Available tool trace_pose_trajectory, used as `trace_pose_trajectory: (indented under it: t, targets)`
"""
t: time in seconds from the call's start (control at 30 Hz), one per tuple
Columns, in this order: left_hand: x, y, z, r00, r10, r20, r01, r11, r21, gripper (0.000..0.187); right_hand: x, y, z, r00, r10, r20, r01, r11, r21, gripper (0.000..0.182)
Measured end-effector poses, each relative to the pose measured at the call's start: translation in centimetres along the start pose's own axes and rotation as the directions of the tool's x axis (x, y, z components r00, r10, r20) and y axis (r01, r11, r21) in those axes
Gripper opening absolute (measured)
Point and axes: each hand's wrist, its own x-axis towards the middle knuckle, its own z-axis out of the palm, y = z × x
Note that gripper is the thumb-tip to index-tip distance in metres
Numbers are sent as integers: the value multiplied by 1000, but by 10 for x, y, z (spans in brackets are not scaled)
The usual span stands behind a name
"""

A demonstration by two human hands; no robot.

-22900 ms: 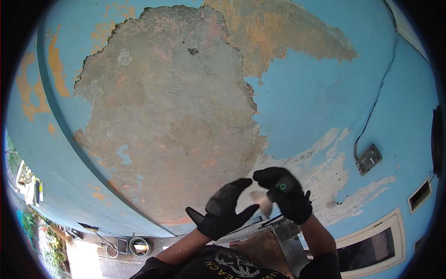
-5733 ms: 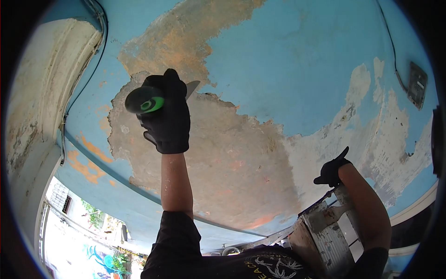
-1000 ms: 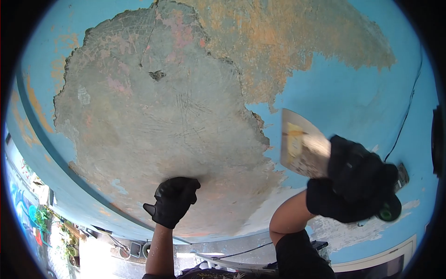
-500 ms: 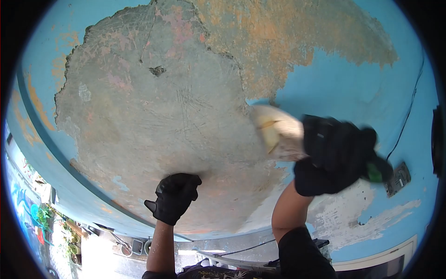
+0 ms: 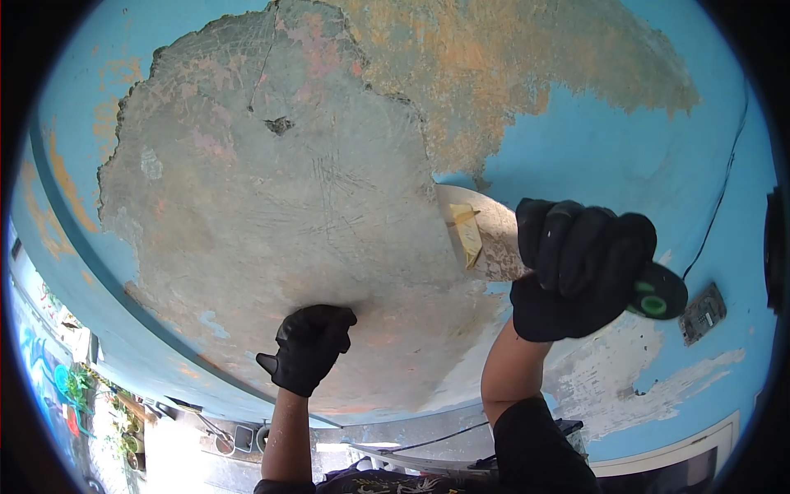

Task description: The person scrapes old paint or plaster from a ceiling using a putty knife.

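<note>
In a black glove, my right hand (image 5: 580,267) is closed round the dark handle of a wide scraper (image 5: 494,235). A yellow piece is stuck on its metal blade, whose edge lies at the border between bare grey plaster and blue paint on the wall (image 5: 247,239). My left hand (image 5: 313,347), also gloved in black, rests against the bare plaster lower down, with its fingers curled and the thumb apart. No object shows in it.
A wall box (image 5: 704,314) and a dangling black cable (image 5: 724,185) are at the right. Plants (image 5: 80,383) and buckets (image 5: 243,437) stand at the lower left. A white frame (image 5: 683,455) is at the lower right.
My right hand and the scraper have shifted slightly to the left, and the blade is now sharp instead of blurred. My left hand has stayed in place.
</note>
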Motion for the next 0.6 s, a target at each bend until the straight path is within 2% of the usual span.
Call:
trace_pose_trajectory:
  t: [0.03, 0.07, 0.1, 0.13, 0.2, 0.27, 0.33, 0.37, 0.4, 0.47, 0.5, 0.53, 0.6]
  targets:
    - [1, 2, -1, 1000, 6, 7, -6, 999, 43, 17, -2, -4, 12, 996, -73, -54, 72, 997, -15, 40]
    - [3, 4, -2, 1000, 12, 11, -13, 996, 85, 17, -58, -23, -9, 856, -157, -493, 30, 966, -255, 40]
    - [4, 5, -3, 1000, 14, 4, -14, 996, 86, 17, -34, -31, 3, 932, -187, -312, 127, 971, -200, 43]
    - [4, 4, -2, 1000, 1, 1, -2, 999, 53, 16, -7, -37, 13, 967, -223, -121, 207, 970, -128, 46]
    - [1, 2, -2, 1000, -23, 8, 23, 1000, 22, 16, -2, -12, 4, 991, -122, -46, 113, 982, -154, 39]
    - [3, 1, -2, 1000, -28, 10, 28, 1000, 3, 16, -2, -17, 3, 988, -113, -103, 98, 985, -142, 42]
    - [4, 2, -2, 1000, -11, 13, 11, 1000, 30, 16, -8, -25, -18, 956, -295, 6, 295, 955, -15, 47]
    - [4, 2, -2, 1000, -2, 7, 1, 999, 47, 17, -3, -23, -19, 968, -245, 63, 250, 964, -93, 44]
    - [2, 0, -1, 1000, -9, 6, 8, 999, 43, 17, -2, -17, -16, 969, -237, 63, 242, 966, -91, 44]
    - [3, -1, -1, 1000, 8, 1, -8, 1000, 19, 17, 4, 4, 3, 1000, 6, 9, -6, 999, 44, 41]
    - [5, 1, -1, 1000, 18, -4, -18, 1000, 19, 17, 3, -3, 22, 992, -57, -113, 65, 996, 67, 40]
    - [4, 3, -2, 1000, -4, 2, 4, 998, 58, 17, -42, -26, -19, 974, -115, -193, 82, 982, -171, 37]
    - [4, 5, -3, 1000, -29, 1, 28, 995, 96, 18, -9, -32, -12, 976, -203, 77, 214, 959, -183, 51]
